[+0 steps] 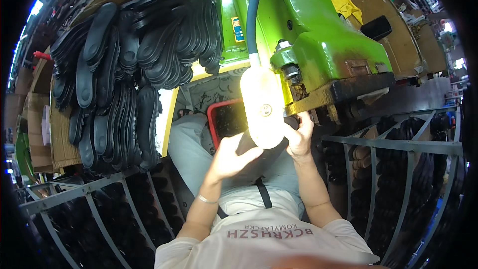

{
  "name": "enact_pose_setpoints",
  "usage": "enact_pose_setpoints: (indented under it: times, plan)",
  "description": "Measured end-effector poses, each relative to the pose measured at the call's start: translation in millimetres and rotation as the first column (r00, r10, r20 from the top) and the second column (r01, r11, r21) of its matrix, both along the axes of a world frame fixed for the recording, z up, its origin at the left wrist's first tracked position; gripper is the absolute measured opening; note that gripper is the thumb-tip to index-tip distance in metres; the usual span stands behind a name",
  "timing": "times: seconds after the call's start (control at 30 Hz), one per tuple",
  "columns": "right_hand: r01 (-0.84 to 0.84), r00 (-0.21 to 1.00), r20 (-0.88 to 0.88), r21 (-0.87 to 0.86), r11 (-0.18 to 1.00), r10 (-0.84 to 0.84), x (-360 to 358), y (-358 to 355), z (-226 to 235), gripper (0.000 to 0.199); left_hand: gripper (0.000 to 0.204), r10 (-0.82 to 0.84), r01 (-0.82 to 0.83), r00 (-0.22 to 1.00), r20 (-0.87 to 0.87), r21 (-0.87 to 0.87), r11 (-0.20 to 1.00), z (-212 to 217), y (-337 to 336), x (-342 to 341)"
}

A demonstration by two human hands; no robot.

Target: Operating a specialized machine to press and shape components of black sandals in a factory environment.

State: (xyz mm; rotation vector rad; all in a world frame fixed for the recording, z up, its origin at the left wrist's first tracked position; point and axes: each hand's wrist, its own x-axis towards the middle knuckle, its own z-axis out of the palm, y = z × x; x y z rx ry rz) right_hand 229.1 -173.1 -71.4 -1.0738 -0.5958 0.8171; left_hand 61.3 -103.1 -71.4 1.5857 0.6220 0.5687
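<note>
My left hand (230,159) and my right hand (300,138) are closed on a black shoe sole (245,144), one at each side. A glowing lamp (264,102) on a blue-grey cable hangs in front of it and hides most of its shape. The right fingertips are right beside the lower head of a green machine (321,35); whether the sole touches the machine is hidden. Many black shoe soles (164,35) are stacked upright and leaning at the left.
A red-rimmed bin (211,124) stands below the lamp, between my legs. Metal racks with dark soles flank me, the left rack (74,197) and the right rack (398,145). Behind the machine are a yellow cloth (345,6) and a cardboard box (398,37).
</note>
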Motion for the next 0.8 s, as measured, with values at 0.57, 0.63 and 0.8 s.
enact_pose_setpoints:
  times: [0.57,0.63,0.8]
  plan:
    - [0.36,0.933,-0.032,0.041,0.932,-0.359,-3,-33,-11,0.029,0.017,0.037,-0.056,0.998,0.046,0.543,0.838,-17,-10,41]
    - [0.365,0.931,-0.036,0.056,0.929,-0.363,1,-30,-10,0.032,0.019,0.064,-0.068,0.997,0.034,0.737,0.673,-16,-1,33]
    - [0.28,0.96,-0.01,-0.017,0.96,-0.28,-4,-23,-8,0.031,0.014,0.105,-0.067,0.994,-0.031,0.586,0.808,8,0,20]
